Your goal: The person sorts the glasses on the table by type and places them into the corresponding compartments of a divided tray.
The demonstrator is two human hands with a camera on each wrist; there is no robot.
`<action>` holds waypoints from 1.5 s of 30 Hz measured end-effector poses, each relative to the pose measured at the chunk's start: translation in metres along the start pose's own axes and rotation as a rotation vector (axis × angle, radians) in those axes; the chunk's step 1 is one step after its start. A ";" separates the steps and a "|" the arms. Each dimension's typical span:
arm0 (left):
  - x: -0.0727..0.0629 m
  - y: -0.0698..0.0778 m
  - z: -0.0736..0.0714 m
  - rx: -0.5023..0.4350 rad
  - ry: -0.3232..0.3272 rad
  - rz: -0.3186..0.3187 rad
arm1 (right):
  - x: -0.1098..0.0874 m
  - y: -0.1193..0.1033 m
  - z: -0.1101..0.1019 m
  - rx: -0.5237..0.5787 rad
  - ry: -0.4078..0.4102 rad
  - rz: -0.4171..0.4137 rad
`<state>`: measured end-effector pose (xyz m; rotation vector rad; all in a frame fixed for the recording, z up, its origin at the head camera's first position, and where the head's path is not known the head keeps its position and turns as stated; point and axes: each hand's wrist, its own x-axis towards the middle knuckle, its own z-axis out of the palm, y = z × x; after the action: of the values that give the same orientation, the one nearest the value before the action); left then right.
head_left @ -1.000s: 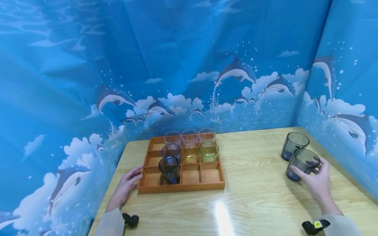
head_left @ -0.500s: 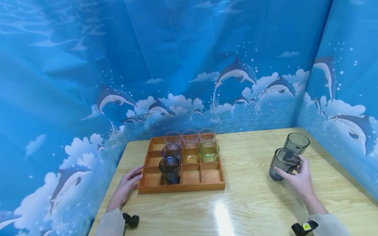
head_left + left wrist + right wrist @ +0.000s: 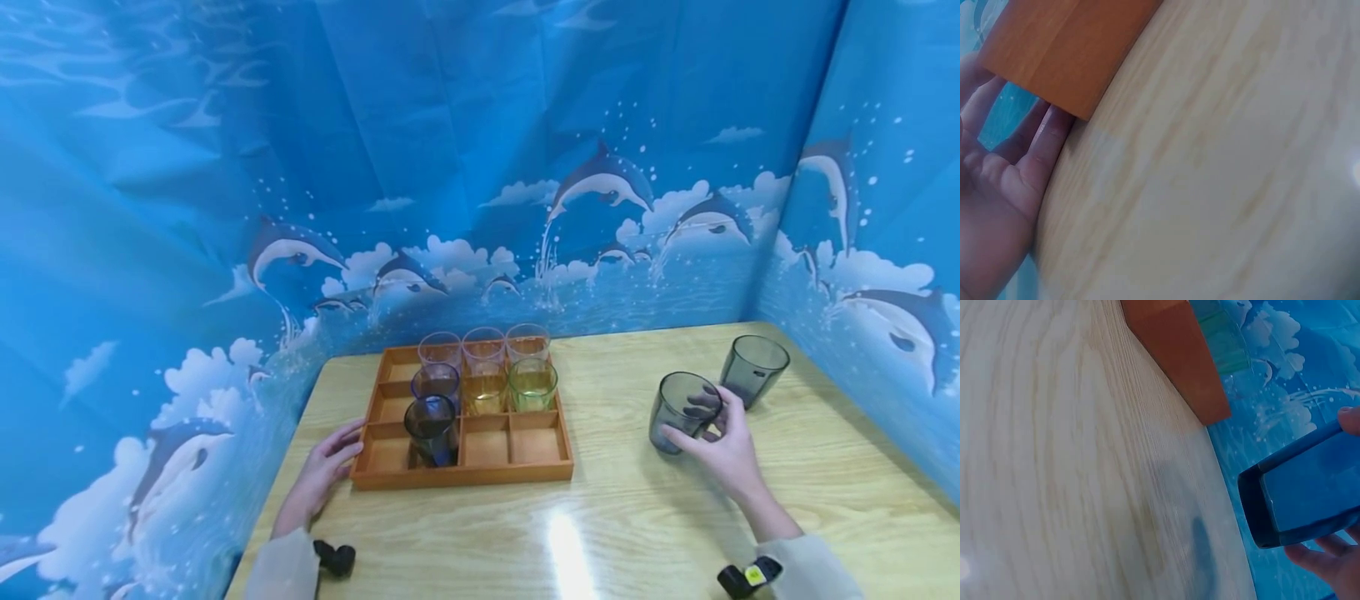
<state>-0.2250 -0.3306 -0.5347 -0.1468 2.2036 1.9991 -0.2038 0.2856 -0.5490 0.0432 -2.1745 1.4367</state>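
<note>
My right hand (image 3: 720, 450) grips a grey tinted glass (image 3: 671, 412) between thumb and fingers, lifted off the table and slightly tilted; its thick base shows in the right wrist view. My left hand (image 3: 322, 473) rests its fingers against the left side of a divided wooden tray (image 3: 465, 477). A dark grey glass (image 3: 431, 429) stands in the tray's front row. Behind it are a purple-blue glass (image 3: 435, 387), a yellow glass (image 3: 483, 398) and a green glass (image 3: 532, 394). Three pale pink glasses (image 3: 483, 346) fill part of the back row.
Another grey glass (image 3: 752, 371) stands at the table's back right. The wooden table (image 3: 637, 533) meets a blue dolphin-printed curtain (image 3: 465, 167) behind and on the right. Low dividers split the tray into compartments.
My right hand has carried the grey glass leftward, away from the other grey glass at the right and nearer the tray. The left hand and tray stay put.
</note>
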 end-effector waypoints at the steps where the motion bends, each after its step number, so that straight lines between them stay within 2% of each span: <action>1: 0.000 0.000 0.000 -0.005 -0.001 0.002 | 0.000 0.008 0.002 0.008 -0.005 -0.015; 3: 0.001 0.000 0.000 -0.005 -0.001 -0.003 | -0.002 0.008 0.006 0.027 -0.019 -0.011; 6: 0.001 0.000 0.000 -0.003 0.003 -0.012 | -0.004 -0.005 0.010 0.064 -0.037 -0.011; 12: 0.002 0.000 0.000 -0.005 0.011 -0.009 | -0.007 -0.057 0.018 0.139 -0.093 -0.008; 14: 0.002 -0.001 0.000 -0.006 0.007 -0.002 | -0.009 -0.075 0.021 0.126 -0.123 0.001; 17: 0.002 -0.001 0.001 -0.010 0.008 -0.002 | -0.010 -0.090 0.026 0.107 -0.159 0.008; 19: 0.002 -0.001 0.001 -0.010 0.009 -0.008 | -0.010 -0.098 0.029 0.070 -0.188 0.012; 24: 0.001 -0.001 0.001 -0.004 0.015 -0.016 | -0.010 -0.107 0.038 0.071 -0.243 -0.003; 33: 0.001 -0.001 0.001 0.023 0.011 0.007 | -0.006 -0.122 0.059 0.137 -0.299 -0.036; 38: 0.002 -0.001 0.001 0.011 0.016 -0.004 | -0.006 -0.130 0.074 0.199 -0.335 -0.029; 45: 0.002 -0.002 0.000 -0.008 0.024 -0.014 | -0.011 -0.163 0.089 0.269 -0.391 -0.059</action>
<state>-0.2268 -0.3304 -0.5374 -0.1872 2.2032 2.0091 -0.1811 0.1352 -0.4422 0.5190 -2.2323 1.7970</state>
